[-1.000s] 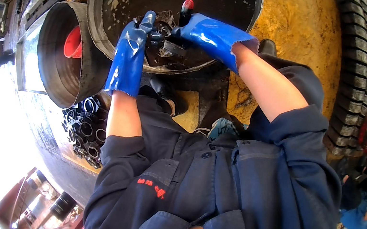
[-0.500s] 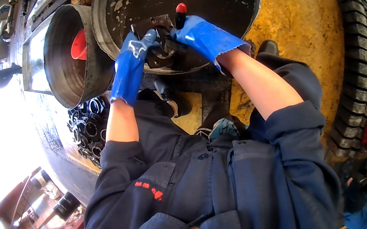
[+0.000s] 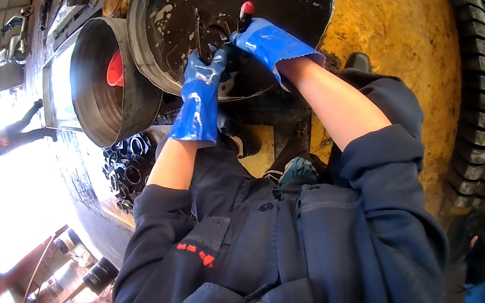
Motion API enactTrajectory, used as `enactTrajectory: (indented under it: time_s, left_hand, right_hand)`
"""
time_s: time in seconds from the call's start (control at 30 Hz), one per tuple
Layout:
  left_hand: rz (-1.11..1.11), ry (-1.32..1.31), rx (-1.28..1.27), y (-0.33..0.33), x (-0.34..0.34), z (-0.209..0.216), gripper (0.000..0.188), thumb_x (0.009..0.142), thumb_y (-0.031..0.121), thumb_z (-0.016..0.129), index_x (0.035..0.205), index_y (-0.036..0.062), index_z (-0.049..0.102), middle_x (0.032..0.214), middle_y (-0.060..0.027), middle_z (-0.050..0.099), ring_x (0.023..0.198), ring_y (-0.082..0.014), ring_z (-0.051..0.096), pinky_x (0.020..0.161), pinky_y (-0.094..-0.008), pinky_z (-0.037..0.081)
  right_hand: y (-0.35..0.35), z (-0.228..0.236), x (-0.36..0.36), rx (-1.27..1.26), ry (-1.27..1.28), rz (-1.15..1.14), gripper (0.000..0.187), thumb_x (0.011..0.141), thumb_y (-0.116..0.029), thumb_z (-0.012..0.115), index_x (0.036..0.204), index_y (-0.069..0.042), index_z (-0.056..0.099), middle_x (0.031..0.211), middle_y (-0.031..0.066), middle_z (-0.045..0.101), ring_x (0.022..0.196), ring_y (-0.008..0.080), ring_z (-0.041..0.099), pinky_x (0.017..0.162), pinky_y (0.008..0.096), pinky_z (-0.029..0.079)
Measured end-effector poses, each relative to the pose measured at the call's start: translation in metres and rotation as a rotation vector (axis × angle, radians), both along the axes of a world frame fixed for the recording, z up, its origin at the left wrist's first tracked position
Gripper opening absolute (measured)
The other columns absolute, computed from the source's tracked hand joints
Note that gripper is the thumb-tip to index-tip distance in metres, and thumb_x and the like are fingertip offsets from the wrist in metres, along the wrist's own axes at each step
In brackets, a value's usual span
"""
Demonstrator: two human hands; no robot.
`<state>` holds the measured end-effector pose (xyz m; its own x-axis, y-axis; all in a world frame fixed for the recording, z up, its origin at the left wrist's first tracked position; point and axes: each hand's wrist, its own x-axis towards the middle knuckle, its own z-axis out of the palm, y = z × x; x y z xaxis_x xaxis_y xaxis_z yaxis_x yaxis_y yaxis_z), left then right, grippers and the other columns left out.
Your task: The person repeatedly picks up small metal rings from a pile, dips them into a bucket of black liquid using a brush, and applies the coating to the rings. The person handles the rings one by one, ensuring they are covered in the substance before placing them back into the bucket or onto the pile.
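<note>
Both my hands wear blue rubber gloves and work over a large round metal tub [image 3: 136, 37] of dark liquid. My right hand [image 3: 260, 40] is closed round an upright black handle with a red end [image 3: 246, 12]; the tool's working end is hidden. My left hand [image 3: 204, 84] grips a dark, wet metal part [image 3: 200, 34] by its near side, fingers closed on it. The part has a curved, ring-like shape, stands tilted over the liquid, and lies just left of the tool. Its exact kind I cannot make out.
Left of the tub, a tilted metal bucket [image 3: 84, 83] holds a red plastic vessel [image 3: 116, 70]. Below it lie many black ring-shaped parts [image 3: 132, 168]. Large tyres [image 3: 478, 114] stand at the right beside the yellow floor [image 3: 391, 29]. Metal tools [image 3: 16, 40] lie far left.
My left hand has moved right and nearer the tool, its fingers now closed on the metal part, which has turned more upright. My right hand with the handle has shifted slightly right.
</note>
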<state>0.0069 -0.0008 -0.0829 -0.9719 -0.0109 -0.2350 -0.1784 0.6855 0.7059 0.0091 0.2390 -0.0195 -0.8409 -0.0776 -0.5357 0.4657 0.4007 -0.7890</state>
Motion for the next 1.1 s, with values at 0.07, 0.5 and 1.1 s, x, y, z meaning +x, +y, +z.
enactTrajectory:
  time_s: [0.07, 0.5, 1.1]
  left_hand:
    - [0.017, 0.052, -0.006, 0.028, 0.01, 0.014, 0.053, 0.091, 0.04, 0.079, 0.12, -0.0024, 0.067, 0.107, -0.0127, 0.073, 0.09, -0.0222, 0.068, 0.081, -0.0372, 0.054]
    - [0.033, 0.015, 0.08, 0.018, 0.013, 0.137, 0.047, 0.111, 0.037, 0.048, 0.134, -0.0003, 0.064, 0.11, -0.0138, 0.076, 0.101, -0.0241, 0.071, 0.09, -0.033, 0.054]
    - [0.327, -0.403, 0.404, -0.007, 0.002, 0.123, 0.04, 0.112, 0.023, 0.042, 0.138, -0.0006, 0.063, 0.119, -0.0141, 0.074, 0.099, -0.0217, 0.07, 0.094, -0.029, 0.051]
  right_hand:
    - [0.01, -0.02, 0.001, -0.024, 0.01, -0.063, 0.041, 0.089, -0.037, 0.071, 0.114, -0.005, 0.075, 0.103, 0.023, 0.075, 0.098, 0.0382, 0.072, 0.087, 0.0433, 0.055]
    - [0.006, 0.017, -0.007, -0.21, 0.091, -0.137, 0.043, 0.095, -0.047, 0.066, 0.115, -0.01, 0.075, 0.106, 0.0151, 0.076, 0.102, 0.0321, 0.071, 0.089, 0.0399, 0.054]
    - [0.014, -0.012, -0.025, -0.147, 0.164, -0.105, 0.039, 0.098, -0.045, 0.066, 0.109, -0.008, 0.075, 0.093, 0.0142, 0.075, 0.089, 0.0265, 0.072, 0.084, 0.0382, 0.055]
